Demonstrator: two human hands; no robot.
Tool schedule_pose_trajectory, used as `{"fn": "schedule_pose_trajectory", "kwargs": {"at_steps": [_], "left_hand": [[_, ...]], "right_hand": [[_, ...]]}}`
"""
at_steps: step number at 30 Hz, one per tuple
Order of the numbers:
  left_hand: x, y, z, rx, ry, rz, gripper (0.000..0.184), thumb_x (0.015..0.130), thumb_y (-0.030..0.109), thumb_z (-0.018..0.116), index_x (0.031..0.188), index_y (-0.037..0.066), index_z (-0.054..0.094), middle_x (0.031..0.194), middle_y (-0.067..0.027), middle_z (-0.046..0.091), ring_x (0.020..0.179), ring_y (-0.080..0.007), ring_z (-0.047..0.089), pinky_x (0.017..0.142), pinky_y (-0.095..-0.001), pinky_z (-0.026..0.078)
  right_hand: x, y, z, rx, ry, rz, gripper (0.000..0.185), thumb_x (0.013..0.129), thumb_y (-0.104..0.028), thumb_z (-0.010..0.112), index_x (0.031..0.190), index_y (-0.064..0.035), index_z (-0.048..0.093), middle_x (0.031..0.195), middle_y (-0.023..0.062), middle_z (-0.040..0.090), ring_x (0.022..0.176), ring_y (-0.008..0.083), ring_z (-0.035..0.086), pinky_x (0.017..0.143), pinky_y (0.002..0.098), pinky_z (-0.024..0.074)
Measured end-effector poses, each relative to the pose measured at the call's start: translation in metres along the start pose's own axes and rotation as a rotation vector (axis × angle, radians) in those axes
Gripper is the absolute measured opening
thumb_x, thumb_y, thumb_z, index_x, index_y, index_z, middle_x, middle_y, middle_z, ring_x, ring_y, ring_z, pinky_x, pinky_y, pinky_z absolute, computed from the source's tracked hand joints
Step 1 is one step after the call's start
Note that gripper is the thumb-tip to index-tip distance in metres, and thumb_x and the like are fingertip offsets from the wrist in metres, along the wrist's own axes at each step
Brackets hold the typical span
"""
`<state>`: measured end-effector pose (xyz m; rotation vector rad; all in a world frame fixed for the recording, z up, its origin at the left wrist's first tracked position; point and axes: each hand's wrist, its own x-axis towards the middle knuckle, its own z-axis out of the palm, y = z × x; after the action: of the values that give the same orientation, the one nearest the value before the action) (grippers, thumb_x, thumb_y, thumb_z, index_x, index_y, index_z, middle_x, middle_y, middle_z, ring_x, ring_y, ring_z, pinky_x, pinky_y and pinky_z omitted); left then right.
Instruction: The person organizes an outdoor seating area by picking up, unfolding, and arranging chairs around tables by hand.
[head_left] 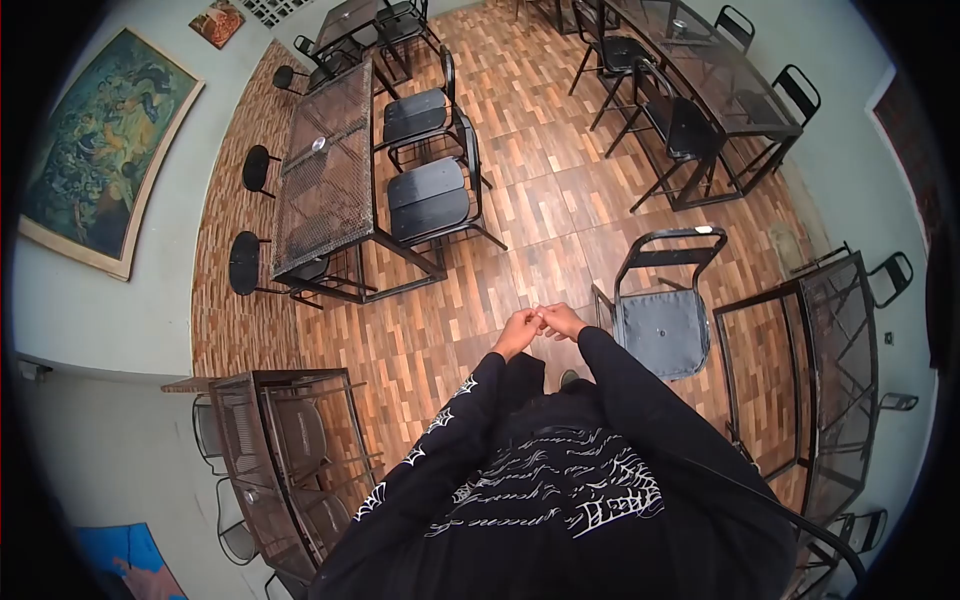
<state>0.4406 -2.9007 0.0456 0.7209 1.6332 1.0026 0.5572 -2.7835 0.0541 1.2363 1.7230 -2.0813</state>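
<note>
My left hand [519,331] and my right hand [564,321] meet in front of my body, above the tiled floor. Their fingers are curled and the fingertips touch each other. Whether something small sits between them is too fine to make out. Black sleeves with white web prints on the left one cover my arms. Nearest to my right hand stands a black metal chair [662,325], a short way to its right and apart from it.
A mesh-topped table [322,165] with black chairs [430,198] is ahead on the left. Another long table [735,85] stands ahead right. Closer tables flank me at left [240,430] and right [840,330]. Wood-patterned floor [540,215] runs between them. A framed painting [110,150] hangs on the left wall.
</note>
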Motion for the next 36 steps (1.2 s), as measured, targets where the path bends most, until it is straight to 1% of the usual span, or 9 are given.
{"fn": "schedule_pose_trajectory", "kwargs": {"at_steps": [6,11,13,14,17,21,28,30,36], "left_hand": [[0.067,0.023,-0.051,-0.026,-0.091,-0.046,0.025,0.098,0.018,0.05,0.113,0.001,0.059,0.101,-0.0052,0.066,0.08,-0.01,0.062,0.066,-0.0248,0.048],[0.156,0.049,-0.109,0.032,-0.069,0.039,0.028,0.091,0.011,0.058,0.118,0.003,0.058,0.103,-0.0076,0.065,0.079,-0.0131,0.062,0.069,-0.0267,0.051],[0.189,0.071,-0.134,0.308,0.128,0.217,0.033,0.088,0.008,0.06,0.121,0.004,0.058,0.103,-0.0094,0.064,0.076,-0.0149,0.063,0.072,-0.0278,0.052],[0.21,0.074,-0.148,0.315,0.146,0.285,0.036,0.086,0.006,0.06,0.122,0.006,0.058,0.103,-0.0108,0.062,0.074,-0.015,0.063,0.073,-0.0283,0.051],[0.268,0.088,-0.19,0.161,-0.024,0.2,0.042,0.086,0.008,0.06,0.127,0.007,0.054,0.104,-0.0171,0.065,0.08,-0.016,0.064,0.075,-0.0302,0.053],[0.301,0.14,-0.214,0.051,-0.159,0.023,0.049,0.089,0.004,0.053,0.135,-0.007,0.04,0.092,-0.0172,0.071,0.079,-0.0165,0.065,0.072,-0.0277,0.053],[0.432,0.148,-0.177,0.188,-0.5,-0.034,0.038,0.088,0.004,0.054,0.124,-0.007,0.053,0.094,-0.0149,0.069,0.082,-0.0183,0.066,0.07,-0.0284,0.054],[0.46,0.164,-0.154,0.285,-0.562,-0.024,0.033,0.088,0.003,0.053,0.12,-0.006,0.057,0.096,-0.0153,0.067,0.091,-0.0195,0.066,0.072,-0.0297,0.055],[0.536,0.233,-0.086,0.471,-0.73,-0.043,0.034,0.089,0.005,0.053,0.121,-0.005,0.057,0.095,-0.0155,0.068,0.086,-0.0181,0.066,0.073,-0.0298,0.054]], "right_hand": [[0.082,-0.047,-0.027,-0.211,0.028,-0.094,0.028,0.087,-0.028,0.057,0.095,-0.0042,0.07,0.076,0.0074,0.068,0.059,0.0144,0.065,0.047,0.0293,0.0516],[0.137,-0.107,-0.054,-0.093,0.168,-0.057,0.025,0.089,-0.025,0.058,0.096,-0.0034,0.068,0.078,0.0054,0.068,0.064,0.0129,0.065,0.049,0.0265,0.0493],[0.163,-0.123,-0.065,-0.271,0.21,-0.066,0.033,0.086,-0.033,0.062,0.098,-0.0039,0.07,0.084,0.0148,0.071,0.068,0.025,0.069,0.069,0.0362,0.0553],[0.18,-0.127,-0.07,-0.42,0.232,-0.131,0.035,0.085,-0.037,0.064,0.099,-0.0051,0.07,0.091,0.0196,0.07,0.087,0.0336,0.069,0.085,0.0403,0.0519],[0.202,-0.164,-0.079,-0.664,0.254,-0.107,0.034,0.085,-0.038,0.064,0.098,-0.0069,0.07,0.1,0.0213,0.069,0.102,0.0354,0.064,0.089,0.0422,0.0503],[0.225,-0.195,-0.092,-0.791,0.2,-0.092,0.035,0.084,-0.037,0.065,0.106,-0.0094,0.067,0.107,0.0184,0.066,0.105,0.0334,0.062,0.09,0.0441,0.049],[0.261,-0.211,-0.163,-0.595,0.351,-0.181,0.034,0.081,-0.032,0.065,0.105,-0.009,0.065,0.104,0.0178,0.066,0.105,0.0352,0.061,0.091,0.0438,0.0478],[0.265,-0.203,-0.2,-0.521,0.385,-0.076,0.033,0.08,-0.03,0.065,0.104,-0.0081,0.067,0.102,0.0189,0.067,0.102,0.0357,0.063,0.088,0.0438,0.0497],[0.265,-0.195,-0.318,-0.336,0.552,0.103,0.03,0.08,-0.03,0.065,0.099,-0.0069,0.069,0.104,0.0195,0.068,0.102,0.0349,0.063,0.087,0.0435,0.0507]]}}
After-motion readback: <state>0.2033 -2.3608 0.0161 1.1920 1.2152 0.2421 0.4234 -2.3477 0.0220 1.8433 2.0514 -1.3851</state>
